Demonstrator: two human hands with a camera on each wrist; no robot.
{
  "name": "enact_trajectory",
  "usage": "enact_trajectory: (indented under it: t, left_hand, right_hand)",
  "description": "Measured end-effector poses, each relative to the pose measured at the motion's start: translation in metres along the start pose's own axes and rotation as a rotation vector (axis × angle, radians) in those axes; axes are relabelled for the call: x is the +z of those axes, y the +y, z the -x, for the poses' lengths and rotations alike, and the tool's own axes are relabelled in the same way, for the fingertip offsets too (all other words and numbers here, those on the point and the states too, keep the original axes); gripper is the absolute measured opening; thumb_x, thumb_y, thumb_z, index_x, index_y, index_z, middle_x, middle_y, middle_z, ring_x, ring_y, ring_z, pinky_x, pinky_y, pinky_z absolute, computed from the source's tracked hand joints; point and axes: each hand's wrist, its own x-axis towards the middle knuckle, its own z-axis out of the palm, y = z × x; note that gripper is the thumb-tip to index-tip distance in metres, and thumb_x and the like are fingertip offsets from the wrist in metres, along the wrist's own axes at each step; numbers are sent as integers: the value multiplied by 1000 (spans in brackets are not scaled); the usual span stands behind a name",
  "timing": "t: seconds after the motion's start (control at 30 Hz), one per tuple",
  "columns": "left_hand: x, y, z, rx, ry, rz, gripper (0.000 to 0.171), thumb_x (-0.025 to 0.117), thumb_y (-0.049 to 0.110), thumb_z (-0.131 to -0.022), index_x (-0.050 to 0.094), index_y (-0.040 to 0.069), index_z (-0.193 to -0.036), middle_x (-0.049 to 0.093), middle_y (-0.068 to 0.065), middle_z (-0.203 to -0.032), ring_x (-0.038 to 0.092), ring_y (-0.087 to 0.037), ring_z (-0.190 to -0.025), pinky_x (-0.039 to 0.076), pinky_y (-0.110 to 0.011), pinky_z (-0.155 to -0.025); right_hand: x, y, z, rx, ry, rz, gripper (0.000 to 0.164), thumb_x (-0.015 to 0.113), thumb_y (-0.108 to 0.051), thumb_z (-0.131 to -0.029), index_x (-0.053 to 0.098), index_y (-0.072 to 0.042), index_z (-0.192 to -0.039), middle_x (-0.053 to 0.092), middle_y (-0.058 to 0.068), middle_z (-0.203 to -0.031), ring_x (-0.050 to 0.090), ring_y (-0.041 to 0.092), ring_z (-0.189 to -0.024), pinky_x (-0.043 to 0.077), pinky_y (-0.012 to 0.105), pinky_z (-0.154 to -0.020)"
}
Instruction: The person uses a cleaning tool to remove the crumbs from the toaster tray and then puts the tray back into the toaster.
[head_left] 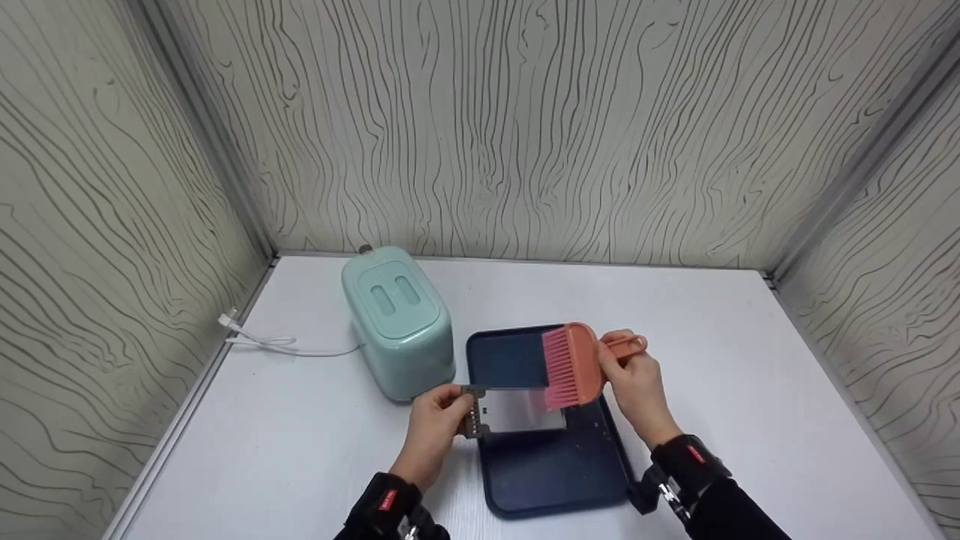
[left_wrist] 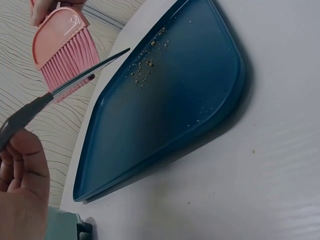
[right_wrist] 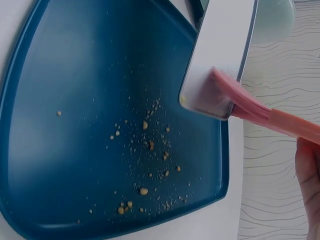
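Observation:
My left hand (head_left: 435, 424) pinches the dark grey end of a metal toaster crumb tray (head_left: 514, 411), held flat above a dark blue tray (head_left: 559, 480). In my right hand (head_left: 636, 382) is the short handle of an orange hand brush (head_left: 583, 364). Its pink bristles (right_wrist: 235, 95) touch the metal surface near the crumb tray's free end in the right wrist view. Below, crumbs (right_wrist: 150, 145) lie scattered over the blue tray, thickest toward one side. In the left wrist view the crumb tray (left_wrist: 75, 82) shows edge-on, overlapping the bristles.
A mint green toaster (head_left: 401, 322) stands behind my left hand, a lid with two slots on top. Its white cord (head_left: 281, 345) runs left to a plug near the table edge. Patterned panels (head_left: 510, 127) wall in the white table (head_left: 720, 360) behind and at both sides.

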Motion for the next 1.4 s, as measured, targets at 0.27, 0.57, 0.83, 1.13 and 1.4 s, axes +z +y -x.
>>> enact_trajectory:
  t: [0.27, 0.57, 0.83, 1.13, 1.4]
  left_hand:
    - [0, 0, -1, -6, 28, 1, 19, 65, 7, -93, 70, -7, -104, 64, -2, -83, 59, -10, -68, 53, -23, -59]
    - [0, 0, -1, 7, 57, -39, 18, 66, 7, -92, 71, -7, -103, 65, -3, -83, 59, -11, -68, 53, -23, -59]
    - [-3, 5, -1, 13, 90, -71, 17, 65, 6, -91, 71, -6, -103, 65, -5, -84, 59, -12, -69, 54, -24, -60]
    - [-1, 4, -1, -8, 90, -59, 19, 66, 6, -92, 71, -6, -106, 67, -7, -88, 61, -13, -71, 55, -26, -62]
    - [0, 2, -1, -12, 82, -53, 20, 65, 6, -92, 70, -7, -107, 67, -8, -91, 61, -14, -72, 55, -26, -62]
  right_hand:
    - [-3, 9, -2, -65, 45, 97, 21, 62, -21, -102, 66, -3, -112, 71, 12, -92, 59, 3, -72, 46, 17, -64]
    - [0, 10, -3, -98, 48, 81, 16, 64, -18, -101, 66, -4, -109, 70, 9, -87, 58, 5, -68, 46, 19, -60]
    - [-1, 15, -3, -73, 76, 126, 17, 63, -20, -101, 67, -5, -107, 69, 8, -85, 57, 5, -65, 46, 19, -58]
    - [-5, 16, -2, -50, 90, 129, 20, 63, -20, -100, 68, -2, -109, 71, 13, -91, 58, 3, -68, 45, 18, -60]
    - [-7, 13, -2, -67, 143, 137, 19, 63, -20, -100, 67, -4, -108, 71, 12, -88, 58, 5, -67, 45, 18, -59]
